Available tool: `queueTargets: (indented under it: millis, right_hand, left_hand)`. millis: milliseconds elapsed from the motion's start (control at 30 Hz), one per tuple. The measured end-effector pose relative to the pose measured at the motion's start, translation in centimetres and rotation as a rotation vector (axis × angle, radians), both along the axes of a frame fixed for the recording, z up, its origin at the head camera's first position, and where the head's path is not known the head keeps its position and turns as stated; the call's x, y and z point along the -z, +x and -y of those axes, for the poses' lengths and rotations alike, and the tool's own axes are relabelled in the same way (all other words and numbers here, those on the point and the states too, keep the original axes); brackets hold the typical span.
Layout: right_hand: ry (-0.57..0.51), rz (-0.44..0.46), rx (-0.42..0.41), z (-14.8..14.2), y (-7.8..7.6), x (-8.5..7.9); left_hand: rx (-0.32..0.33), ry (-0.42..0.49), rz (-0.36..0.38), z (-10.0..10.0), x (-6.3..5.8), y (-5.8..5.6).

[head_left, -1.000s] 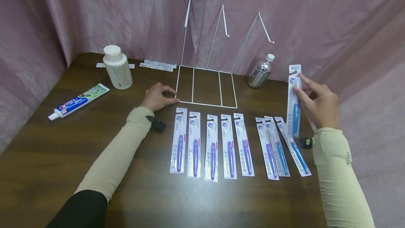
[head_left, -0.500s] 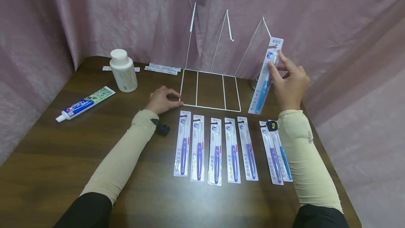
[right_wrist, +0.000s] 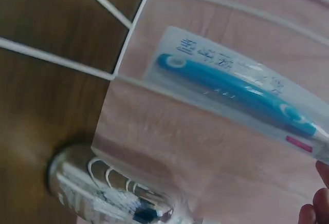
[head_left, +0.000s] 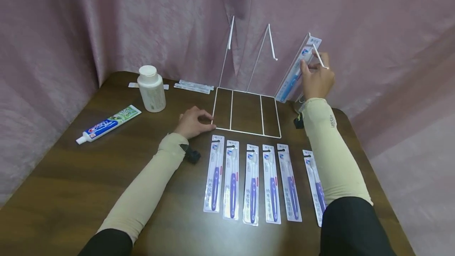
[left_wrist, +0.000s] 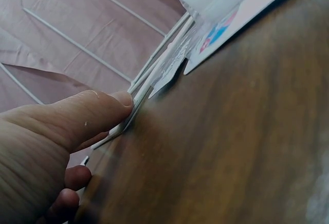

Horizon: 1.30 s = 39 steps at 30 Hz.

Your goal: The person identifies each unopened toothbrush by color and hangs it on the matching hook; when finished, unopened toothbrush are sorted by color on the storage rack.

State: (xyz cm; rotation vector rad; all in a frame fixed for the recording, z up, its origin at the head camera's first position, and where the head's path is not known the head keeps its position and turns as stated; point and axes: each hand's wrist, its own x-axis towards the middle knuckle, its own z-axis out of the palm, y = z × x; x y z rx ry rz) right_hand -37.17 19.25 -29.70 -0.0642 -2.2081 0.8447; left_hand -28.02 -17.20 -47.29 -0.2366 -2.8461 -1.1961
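Observation:
My right hand (head_left: 318, 82) pinches the upper part of a packaged toothbrush (head_left: 294, 72) with a blue handle. The pack leans along the rightmost upright of a white wire display rack (head_left: 231, 110), its top close to the bend of that hook. The hook's prong (head_left: 320, 57) passes in front of my fingers. In the right wrist view, the blue handle (right_wrist: 231, 90) shows through clear plastic, with only fingertips (right_wrist: 307, 213) visible at the edge. My left hand (head_left: 195, 123) holds the rack's front left corner between thumb and index finger; the thumb (left_wrist: 110, 106) presses its wire.
Several purple toothbrush packs (head_left: 251, 185) lie in a row before the rack; another pack (head_left: 314, 177) is partly under my right sleeve. A clear bottle (right_wrist: 113, 188) stands behind the right wrist. Leftward are a white bottle (head_left: 152, 92), a toothpaste tube (head_left: 108, 123) and flat strips (head_left: 193, 87).
My right hand has carried the blue toothbrush pack left and back, from the table's right side to the rack's right hook. My left hand keeps its hold on the corner. The view has shifted.

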Motion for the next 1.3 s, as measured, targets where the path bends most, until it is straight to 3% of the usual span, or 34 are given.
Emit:
queueTargets:
  millis: [200, 367, 500, 667, 833, 933, 1100, 1200, 1300]
  right_hand:
    - [0.061, 0.094, 0.084, -3.0, -1.0, 0.0]
    - [0.09, 0.156, 0.157, -5.5, -0.8, -0.4]
    - [0.1, 0.109, 0.173, -7.1, 0.2, -0.2]
    - [0.082, -0.042, 0.101, -8.1, 2.8, -0.5]
    - [0.025, -0.035, -0.052, -11.0, 8.1, -0.1]
    - [0.059, 0.115, -0.127, -14.5, 12.8, 1.7]
    - [0.225, 0.521, -0.197, -20.7, 19.8, 5.5]
    - [0.279, 0.699, -0.266, -23.6, 22.2, 7.4]
    - [0.24, 0.844, -0.317, -25.3, 23.5, 8.8]
  left_hand:
    - [0.05, 0.008, 0.022, -3.1, 0.5, 0.8]
    - [0.092, 0.008, 0.029, -5.2, 0.3, 0.9]
    - [0.113, -0.009, 0.027, -5.8, 0.1, 0.5]
    - [0.111, -0.01, 0.019, -4.9, -0.2, -0.8]
    - [0.114, -0.015, -0.001, -3.4, -1.0, -1.9]
    - [0.116, -0.01, 0.011, -3.1, -1.4, -1.8]
    - [0.131, -0.014, 0.015, -3.2, -1.3, -1.7]
    - [0.133, -0.005, 0.01, -3.3, -1.2, -1.8]
    - [0.131, 0.009, 0.013, -3.4, -1.4, -1.8]
